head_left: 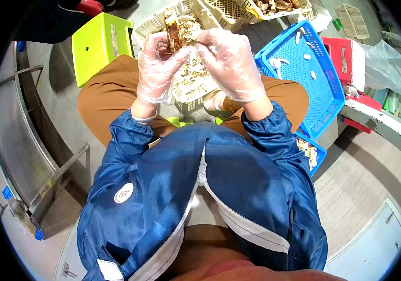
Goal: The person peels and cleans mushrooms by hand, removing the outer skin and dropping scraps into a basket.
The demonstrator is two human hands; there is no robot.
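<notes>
My left hand point(156, 70), in a clear plastic glove, has its fingers curled round a long brown, mottled piece that looks like a mushroom point(174, 33). It stands roughly upright above a cream plastic crate point(145, 32). Close by on the right, my gloved right hand point(228, 63) is closed in a pinch near the piece's lower part. A thin dark bit shows at those fingertips, too small to name. Pale and brown scraps point(192, 77) lie in the crate beneath both hands.
A blue perforated basket point(320, 89) with a few pale pieces stands at right, above a second blue basket point(320, 159). A green stool point(92, 47) is at left. Another cream crate point(256, 16) holds brown pieces at the back. A metal-framed rack point(22, 136) stands far left.
</notes>
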